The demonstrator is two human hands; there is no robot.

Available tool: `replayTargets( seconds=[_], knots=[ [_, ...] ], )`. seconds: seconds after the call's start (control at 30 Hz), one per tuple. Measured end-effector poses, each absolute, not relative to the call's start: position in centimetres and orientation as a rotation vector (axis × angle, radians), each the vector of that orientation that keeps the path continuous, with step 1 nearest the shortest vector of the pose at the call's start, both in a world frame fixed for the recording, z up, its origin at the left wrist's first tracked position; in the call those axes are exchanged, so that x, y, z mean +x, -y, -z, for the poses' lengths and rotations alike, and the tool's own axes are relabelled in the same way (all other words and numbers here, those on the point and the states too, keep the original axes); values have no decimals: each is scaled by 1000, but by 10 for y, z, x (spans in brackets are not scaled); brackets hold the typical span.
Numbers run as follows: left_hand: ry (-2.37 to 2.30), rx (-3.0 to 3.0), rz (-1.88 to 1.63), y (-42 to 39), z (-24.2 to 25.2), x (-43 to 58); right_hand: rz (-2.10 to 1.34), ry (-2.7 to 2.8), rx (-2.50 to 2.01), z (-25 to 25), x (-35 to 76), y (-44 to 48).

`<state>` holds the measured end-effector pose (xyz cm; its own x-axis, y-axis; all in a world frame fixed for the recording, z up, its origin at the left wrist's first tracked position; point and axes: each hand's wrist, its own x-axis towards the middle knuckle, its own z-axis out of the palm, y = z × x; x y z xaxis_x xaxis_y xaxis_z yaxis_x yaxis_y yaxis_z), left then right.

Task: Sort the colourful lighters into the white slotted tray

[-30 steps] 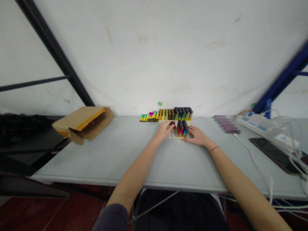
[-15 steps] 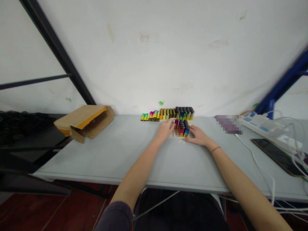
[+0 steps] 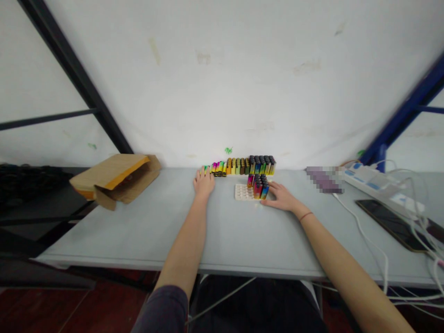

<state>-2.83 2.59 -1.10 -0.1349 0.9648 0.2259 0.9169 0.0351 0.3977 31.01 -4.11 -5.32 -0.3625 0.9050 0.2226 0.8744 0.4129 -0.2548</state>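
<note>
A row of colourful lighters point(image 3: 243, 165) stands along the wall at the back of the grey table point(image 3: 138, 231); those at its left end lie flat. My left hand point(image 3: 203, 181) reaches that left end, fingers spread and touching the lying lighters. A white tray point(image 3: 243, 192) with small sockets sits in front of the row. Several lighters point(image 3: 258, 186) stand upright in its right part. My right hand point(image 3: 280, 195) rests flat on the table against the tray's right side, fingers stretched out.
An open cardboard box point(image 3: 114, 178) lies on its side at the table's left. On the right are a purple blurred object point(image 3: 324, 179), a white power strip point(image 3: 378, 186) with cables and a dark phone point(image 3: 390, 217).
My left hand left the tray and moved left and back to the left end of the lighter row, uncovering the tray's empty left part. My right hand stayed at the tray.
</note>
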Motion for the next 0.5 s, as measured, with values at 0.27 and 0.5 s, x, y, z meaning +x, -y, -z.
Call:
replayTargets(
  seconds=[0.27, 0.5],
  knots=[
    [-2172, 2102, -451, -38, 13, -32, -126, 2361, -1545, 52, 309, 42],
    [-2224, 2135, -476, -38, 18, -35, -131, 2375, -1555, 48, 308, 43]
  ],
)
